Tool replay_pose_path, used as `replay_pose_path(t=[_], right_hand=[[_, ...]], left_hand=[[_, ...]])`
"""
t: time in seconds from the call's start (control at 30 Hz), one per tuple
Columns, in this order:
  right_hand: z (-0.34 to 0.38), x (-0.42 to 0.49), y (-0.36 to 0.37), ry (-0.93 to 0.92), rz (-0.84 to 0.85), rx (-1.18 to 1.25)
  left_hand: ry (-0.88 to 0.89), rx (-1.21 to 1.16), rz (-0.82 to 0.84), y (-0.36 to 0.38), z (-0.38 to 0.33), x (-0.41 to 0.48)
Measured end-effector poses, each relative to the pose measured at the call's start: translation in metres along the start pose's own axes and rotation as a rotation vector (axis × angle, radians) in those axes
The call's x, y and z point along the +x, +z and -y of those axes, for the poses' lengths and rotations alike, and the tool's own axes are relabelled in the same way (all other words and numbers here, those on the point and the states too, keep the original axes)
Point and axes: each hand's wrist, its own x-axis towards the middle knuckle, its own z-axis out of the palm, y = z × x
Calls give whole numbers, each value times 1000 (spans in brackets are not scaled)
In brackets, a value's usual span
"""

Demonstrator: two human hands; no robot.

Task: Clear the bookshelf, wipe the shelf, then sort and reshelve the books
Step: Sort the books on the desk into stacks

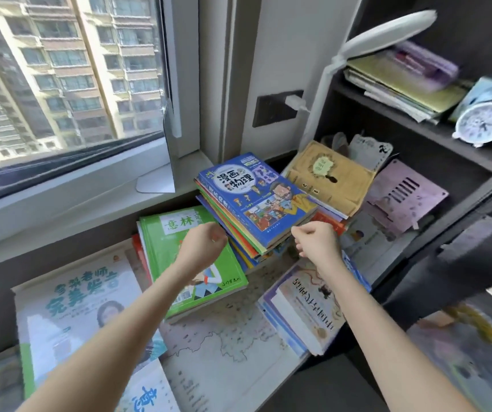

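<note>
Currently: stack [240,233] of thin books sits mid-desk, blue book [256,197] on top, skewed, with its near corner overhanging the layers below. The stack's left edge overlaps the far corner of the green book [179,257].

Left hand [206,240]: curled, knuckles toward camera, at the stack's left edge. Right hand [316,237]: curled, thumb up, at the blue book's near corner. Fingertips on both are hidden; cannot tell whether either grips the stack or only touches it.

Surroundings, outward:
- Tan book [328,176] lies behind and right of the stack, touching it, on its own small pile.
- White book [304,304] lies under the right forearm on a pile, with its near corner past the desk edge.
- Map [227,337] lies flat between the green and white books; this is the one open patch, narrow.
- Large poster [75,298] is left of the green book.
- Pink board [402,197] fills the lower shelf bay.
- Upper shelf [417,129] holds papers [402,81] and a clock [485,120] at its front edge.
- Lamp [384,34] head hangs over the shelf's left side.
- Sill [90,197] runs behind the desk, mostly bare.
</note>
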Motion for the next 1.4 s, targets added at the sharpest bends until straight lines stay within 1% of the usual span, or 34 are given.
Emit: replay_pose_path(t=[0.1,0.27,0.33,0.43,0.47,0.53,0.6,0.67,0.73,0.8,0.87,0.93,1.0,1.03,1.1,1.13,1.17,1.27,1.33,1.4], right_hand=[[8,26,-3,-34,-42,-165],[1,73,-10,23,-103,-247],[0,87,-11,33,-69,-260],[5,101,-7,-4,44,-265],[7,105,-4,-22,71,-296],[9,106,0,-55,61,-420],[10,97,2,-79,35,-545],[10,73,3,-111,52,-689],[8,41,7,-200,87,-794],[-1,12,16,-262,111,-829],[-9,-3,22,-255,125,-830],[-14,-9,24,-177,155,-722],[-19,-11,27,-81,195,-550],[-22,-10,29,-25,218,-386],[-22,-8,32,150,250,50],[-20,-7,31,235,274,194],[-18,-6,28,283,307,263],[1,-2,13,299,413,369],[18,-2,-4,334,454,503],[30,-15,-24,387,497,724]], left_hand=[[-98,-141,-20,8,-17,21],[-242,-243,-42,26,-25,51],[-316,-304,-49,30,-28,58],[-414,-442,-45,34,-27,65],[-433,-461,-45,34,-26,67],[-467,-473,-52,36,-22,69],[-489,-477,-58,36,-18,67],[-485,-485,-75,36,-14,63],[-496,-508,-92,32,-4,58],[-518,-487,-84,21,4,50],[-534,-525,-36,12,13,43],[-524,-599,17,5,17,34],[-522,-716,40,7,20,25],[-526,-756,40,9,21,22],[-537,-839,42,11,19,12],[-543,-899,47,12,18,9],[-561,-974,56,12,17,5],[-692,-1263,109,5,12,-6],[-711,-1295,131,2,11,-9],[-682,-1248,143,0,9,-11]])
